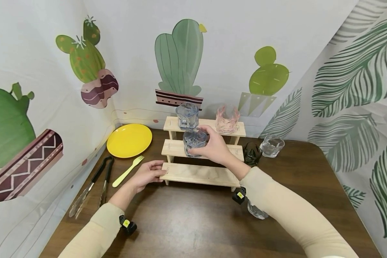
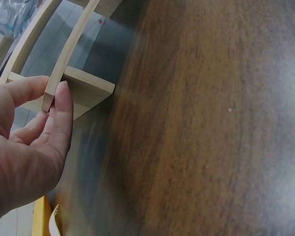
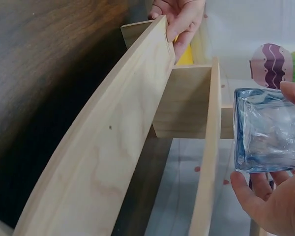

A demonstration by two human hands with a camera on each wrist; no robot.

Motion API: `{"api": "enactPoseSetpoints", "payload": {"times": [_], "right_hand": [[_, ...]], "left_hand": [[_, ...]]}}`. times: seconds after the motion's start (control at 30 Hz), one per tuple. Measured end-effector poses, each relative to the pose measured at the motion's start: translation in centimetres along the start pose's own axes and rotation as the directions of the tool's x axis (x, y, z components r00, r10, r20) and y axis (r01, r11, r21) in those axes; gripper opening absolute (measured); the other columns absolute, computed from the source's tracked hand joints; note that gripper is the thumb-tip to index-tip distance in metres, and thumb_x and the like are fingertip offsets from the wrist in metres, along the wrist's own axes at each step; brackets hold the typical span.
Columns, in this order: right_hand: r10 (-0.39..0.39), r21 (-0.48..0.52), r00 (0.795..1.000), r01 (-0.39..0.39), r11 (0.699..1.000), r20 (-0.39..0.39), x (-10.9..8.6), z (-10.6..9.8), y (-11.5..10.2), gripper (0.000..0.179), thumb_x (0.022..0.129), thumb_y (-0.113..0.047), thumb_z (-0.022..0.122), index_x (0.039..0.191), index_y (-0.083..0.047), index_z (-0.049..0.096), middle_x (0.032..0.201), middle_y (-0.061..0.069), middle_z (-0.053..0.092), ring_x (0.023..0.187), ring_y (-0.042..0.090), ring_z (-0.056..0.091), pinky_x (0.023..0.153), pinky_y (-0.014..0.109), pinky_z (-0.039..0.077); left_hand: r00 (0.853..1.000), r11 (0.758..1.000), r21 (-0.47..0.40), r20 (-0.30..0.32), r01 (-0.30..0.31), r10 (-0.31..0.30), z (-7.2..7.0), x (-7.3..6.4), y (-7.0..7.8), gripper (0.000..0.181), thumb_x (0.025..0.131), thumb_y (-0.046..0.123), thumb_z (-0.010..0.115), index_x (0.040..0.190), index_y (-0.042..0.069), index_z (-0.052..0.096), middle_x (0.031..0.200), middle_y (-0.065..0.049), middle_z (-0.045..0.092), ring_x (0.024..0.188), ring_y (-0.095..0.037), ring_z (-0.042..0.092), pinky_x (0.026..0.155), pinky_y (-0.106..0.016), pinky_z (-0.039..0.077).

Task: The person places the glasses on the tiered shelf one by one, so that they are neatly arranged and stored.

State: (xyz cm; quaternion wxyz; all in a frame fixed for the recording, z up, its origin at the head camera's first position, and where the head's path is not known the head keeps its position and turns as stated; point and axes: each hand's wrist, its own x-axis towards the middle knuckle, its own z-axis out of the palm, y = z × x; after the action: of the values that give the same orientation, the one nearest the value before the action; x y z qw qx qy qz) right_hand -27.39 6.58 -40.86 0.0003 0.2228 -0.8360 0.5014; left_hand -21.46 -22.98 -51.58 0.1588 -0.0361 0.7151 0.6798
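Observation:
My right hand (image 1: 215, 145) grips a blue-tinted glass (image 1: 193, 140) around its sides, over the middle step of a three-step wooden stand (image 1: 198, 173). In the right wrist view, the base of that glass (image 3: 268, 132) faces the camera, and a gap shows between it and the middle board. Thumb and fingers of my left hand (image 1: 148, 173) pinch the left end of the lowest board, seen closer in the left wrist view (image 2: 34, 132). On the top step, another blue-tinted glass (image 1: 187, 117) stands at the left and a pink glass (image 1: 227, 122) at the right.
Right of the stand are a dark glass (image 1: 252, 154) and a clear glass (image 1: 272, 146); another glass (image 1: 257, 210) lies partly behind my right sleeve. To the left are a yellow plate (image 1: 129, 140), a pale-green fork (image 1: 127, 173) and black-handled tongs (image 1: 93, 186).

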Motion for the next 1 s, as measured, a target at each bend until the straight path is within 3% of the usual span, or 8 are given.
{"api": "enactPoseSetpoints", "payload": {"times": [0.57,1.0], "right_hand": [[0.116,-0.029,0.992,-0.118,0.993,-0.052,0.3,3.1,-0.7,0.094,0.071,-0.039,0.097,0.148,-0.014,0.050,0.143,0.005,0.057,0.121,0.023,0.058,0.099,0.042,0.051],[0.134,0.026,0.989,-0.132,0.991,-0.057,-0.1,3.2,-0.6,0.093,0.076,-0.040,0.094,0.149,-0.013,0.043,0.147,0.007,0.051,0.123,0.025,0.056,0.102,0.041,0.050]], "left_hand": [[1.000,1.000,0.000,-0.004,-0.001,0.001,0.1,0.2,-0.2,0.060,0.094,0.003,0.073,0.147,-0.009,0.047,0.123,-0.024,0.063,0.087,-0.020,0.069,0.074,-0.034,0.062],[1.000,1.000,-0.001,-0.006,0.013,-0.013,0.3,0.1,0.0,0.060,0.095,0.003,0.073,0.148,-0.009,0.046,0.124,-0.024,0.062,0.087,-0.020,0.069,0.074,-0.034,0.062]]}}
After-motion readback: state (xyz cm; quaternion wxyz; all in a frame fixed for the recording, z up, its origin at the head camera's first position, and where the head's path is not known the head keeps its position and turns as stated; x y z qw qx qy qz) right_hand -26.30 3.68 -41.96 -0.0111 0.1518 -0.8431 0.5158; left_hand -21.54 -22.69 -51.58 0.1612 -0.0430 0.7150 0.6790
